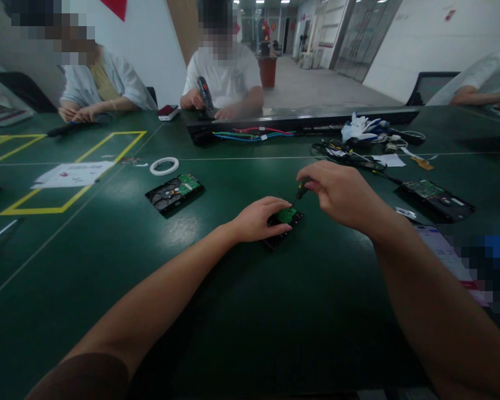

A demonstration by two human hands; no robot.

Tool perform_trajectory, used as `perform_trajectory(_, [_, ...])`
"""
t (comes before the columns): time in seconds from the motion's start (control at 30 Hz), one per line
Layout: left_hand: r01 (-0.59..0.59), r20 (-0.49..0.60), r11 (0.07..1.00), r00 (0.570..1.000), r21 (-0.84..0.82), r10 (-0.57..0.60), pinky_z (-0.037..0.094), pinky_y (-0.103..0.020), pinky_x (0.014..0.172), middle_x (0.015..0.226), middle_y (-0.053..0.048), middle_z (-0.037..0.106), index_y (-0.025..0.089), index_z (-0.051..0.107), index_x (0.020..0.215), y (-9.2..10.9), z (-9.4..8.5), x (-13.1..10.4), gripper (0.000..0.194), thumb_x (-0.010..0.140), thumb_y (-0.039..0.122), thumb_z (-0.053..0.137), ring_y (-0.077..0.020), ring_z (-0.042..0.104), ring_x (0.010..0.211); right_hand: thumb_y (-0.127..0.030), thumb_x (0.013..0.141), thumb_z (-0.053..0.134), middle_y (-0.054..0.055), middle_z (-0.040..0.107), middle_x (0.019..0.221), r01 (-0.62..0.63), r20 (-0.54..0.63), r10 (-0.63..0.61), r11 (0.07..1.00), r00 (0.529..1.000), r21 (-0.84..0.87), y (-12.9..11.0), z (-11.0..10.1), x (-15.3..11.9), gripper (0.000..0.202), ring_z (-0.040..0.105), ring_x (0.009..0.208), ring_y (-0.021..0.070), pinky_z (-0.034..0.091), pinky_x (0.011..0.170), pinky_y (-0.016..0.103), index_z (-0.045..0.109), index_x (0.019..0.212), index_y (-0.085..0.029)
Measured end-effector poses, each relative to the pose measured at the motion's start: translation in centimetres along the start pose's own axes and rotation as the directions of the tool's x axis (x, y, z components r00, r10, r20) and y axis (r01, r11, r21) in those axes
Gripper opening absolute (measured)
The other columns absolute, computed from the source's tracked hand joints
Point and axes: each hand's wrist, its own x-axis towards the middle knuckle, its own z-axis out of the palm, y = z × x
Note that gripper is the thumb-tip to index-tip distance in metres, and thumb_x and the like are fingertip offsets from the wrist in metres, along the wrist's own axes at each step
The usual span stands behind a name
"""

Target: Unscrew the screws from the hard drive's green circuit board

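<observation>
A hard drive [280, 238] with a green circuit board lies on the table in front of me. My left hand [261, 220] rests over it, thumb and fingers gripping it on the board side and partly covering it. My right hand [332, 190] is closed around the dark handle of a screwdriver [302, 190]. The screwdriver slants down, its thin shaft reaching the green board beside my left fingertips. Whether the tip sits in a screw is too small to tell.
A second hard drive [175, 193] and a white tape roll [164, 166] lie to the left. Right are another hard drive [435, 200], a phone [450, 258], cables [345, 155] and gloves [360, 129]. A long black housing [304, 123] spans the back. Co-workers sit across the table.
</observation>
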Motion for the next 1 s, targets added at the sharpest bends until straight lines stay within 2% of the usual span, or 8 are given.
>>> perform_trajectory(0.1, [0.022, 0.022, 1.000, 1.000, 0.000, -0.022, 0.049, -0.049, 0.119, 0.147, -0.016, 0.063, 0.019, 0.058, 0.148, 0.02, 0.15, -0.13, 0.064, 0.095, 0.049, 0.076, -0.0309, 0.060, 0.139, -0.013, 0.095, 0.050, 0.010, 0.075, 0.112, 0.003, 0.001, -0.003, 1.000, 1.000, 0.004, 0.11, 0.07, 0.00, 0.029, 0.069, 0.104, 0.0266, 0.051, 0.094, 0.041, 0.072, 0.112, -0.023])
perform_trajectory(0.73, [0.032, 0.036, 0.999, 0.999, 0.016, -0.033, 0.048, -0.050, 0.119, 0.148, -0.015, 0.064, 0.021, 0.057, 0.149, -0.16, 0.28, -0.18, 0.063, 0.095, 0.048, 0.075, -0.0312, 0.059, 0.140, -0.015, 0.095, 0.052, 0.012, 0.077, 0.112, -0.014, -0.006, 0.014, 1.000, 1.000, 0.019, -0.03, -0.06, 0.05, 0.030, 0.070, 0.101, 0.0301, 0.052, 0.091, 0.047, 0.075, 0.114, -0.022])
perform_trajectory(1.0, [0.030, 0.036, 0.999, 0.999, 0.019, -0.030, 0.048, -0.048, 0.119, 0.147, -0.016, 0.064, 0.019, 0.057, 0.149, -0.09, 0.27, -0.23, 0.063, 0.095, 0.048, 0.074, -0.0304, 0.060, 0.139, -0.017, 0.097, 0.054, 0.012, 0.077, 0.112, -0.023, -0.011, 0.023, 1.000, 1.000, 0.001, -0.24, -0.08, 0.05, 0.026, 0.070, 0.103, 0.0302, 0.051, 0.092, 0.045, 0.074, 0.114, -0.021])
